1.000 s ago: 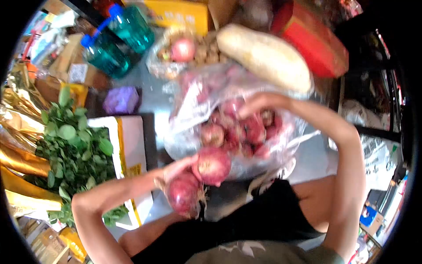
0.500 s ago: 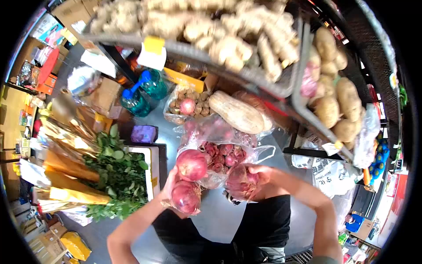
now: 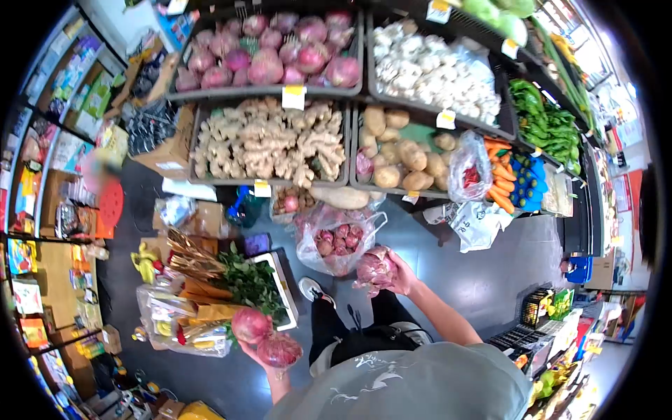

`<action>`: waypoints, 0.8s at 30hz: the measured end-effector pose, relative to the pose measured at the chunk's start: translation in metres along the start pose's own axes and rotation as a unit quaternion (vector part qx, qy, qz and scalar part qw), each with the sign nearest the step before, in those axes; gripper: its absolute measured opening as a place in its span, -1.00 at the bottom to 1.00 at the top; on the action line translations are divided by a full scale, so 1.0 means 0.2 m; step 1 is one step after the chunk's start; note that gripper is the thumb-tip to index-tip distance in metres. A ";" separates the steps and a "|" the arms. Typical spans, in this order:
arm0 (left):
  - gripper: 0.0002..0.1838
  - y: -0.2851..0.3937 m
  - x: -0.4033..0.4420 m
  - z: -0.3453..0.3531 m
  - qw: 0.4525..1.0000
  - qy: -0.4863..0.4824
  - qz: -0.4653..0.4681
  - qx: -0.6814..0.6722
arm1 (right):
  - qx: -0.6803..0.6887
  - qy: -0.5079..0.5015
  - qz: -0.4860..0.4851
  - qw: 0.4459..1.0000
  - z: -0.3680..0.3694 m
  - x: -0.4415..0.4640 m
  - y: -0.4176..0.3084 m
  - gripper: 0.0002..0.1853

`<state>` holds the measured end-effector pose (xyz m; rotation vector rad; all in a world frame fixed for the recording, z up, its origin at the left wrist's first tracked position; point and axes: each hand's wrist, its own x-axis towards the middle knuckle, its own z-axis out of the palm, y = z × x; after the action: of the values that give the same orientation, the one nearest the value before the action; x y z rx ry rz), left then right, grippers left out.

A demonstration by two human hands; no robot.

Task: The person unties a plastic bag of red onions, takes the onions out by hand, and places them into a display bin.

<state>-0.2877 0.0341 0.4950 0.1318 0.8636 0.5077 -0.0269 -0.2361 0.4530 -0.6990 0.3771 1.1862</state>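
In the head view, the left hand (image 3: 262, 360) held two red onions (image 3: 278, 349) side by side, its partly hidden fingers curled against them, near the leafy greens (image 3: 252, 283). The right hand (image 3: 402, 274) gripped a papery-skinned onion (image 3: 376, 269), its fingers closed about the side nearest the wrist. Just beyond that onion, an open clear plastic bag (image 3: 329, 264) with more red onions (image 3: 341, 239) inside sat on the grey floor (image 3: 511, 269), before crates of ginger (image 3: 269, 143) and potatoes (image 3: 409, 155).
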 end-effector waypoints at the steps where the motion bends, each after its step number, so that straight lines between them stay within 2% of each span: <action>1: -0.10 0.04 -0.06 0.01 0.999 0.017 0.024 0.026 | 0.011 0.005 -0.028 1.000 0.02 -0.06 0.00 -0.25; 3: -0.04 0.13 -0.08 -0.08 1.000 -0.010 -0.011 0.015 | 0.078 -0.014 -0.087 0.993 0.06 -0.19 0.02 -0.32; 4: -0.05 0.16 -0.09 -0.08 0.999 -0.027 -0.027 0.021 | 0.136 0.028 -0.114 0.984 0.07 -0.24 0.04 -0.32; 5: -0.03 0.18 -0.08 -0.09 0.997 -0.051 -0.038 0.032 | 0.138 0.032 -0.142 0.980 0.07 -0.29 0.06 -0.30; 9: 0.01 0.16 -0.16 0.26 0.990 -0.111 -0.087 0.010 | 0.150 0.041 -0.246 0.957 0.15 -0.45 0.10 -0.30; 11: 0.02 0.11 -0.13 0.36 0.980 -0.167 -0.105 0.008 | 0.172 0.024 -0.257 0.951 0.09 -0.47 0.11 -0.31; 14: -0.01 0.04 -0.08 0.47 0.968 -0.192 -0.160 -0.027 | 0.191 0.046 -0.260 0.945 0.05 -0.49 0.08 -0.33; 15: -0.05 0.00 -0.10 0.55 0.972 -0.192 -0.132 -0.027 | 0.145 0.022 -0.269 0.952 0.05 -0.49 0.04 -0.33; 16: -0.06 -0.02 -0.10 0.57 0.964 -0.215 -0.147 -0.050 | 0.102 0.001 -0.276 0.956 0.04 -0.48 0.03 -0.33; 20: -0.05 -0.11 -0.10 0.58 0.962 -0.227 -0.133 -0.071 | 0.082 -0.011 -0.273 0.958 -0.02 -0.40 -0.06 -0.34; 22: -0.06 -0.12 -0.14 0.57 0.976 -0.189 -0.099 -0.052 | 0.123 -0.018 -0.244 0.962 -0.03 -0.34 -0.08 -0.35; 23: -0.07 -0.13 -0.16 0.56 0.980 -0.178 -0.079 -0.050 | 0.112 0.022 -0.277 0.954 -0.03 -0.29 -0.08 -0.31; 24: -0.07 -0.13 -0.18 0.56 0.978 -0.177 -0.087 -0.070 | 0.112 0.017 -0.271 0.956 -0.05 -0.26 -0.10 -0.31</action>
<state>-0.2130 0.0038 0.5852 0.0159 0.4842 0.3650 -0.0255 -0.2830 0.4837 -0.5735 0.3147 0.6006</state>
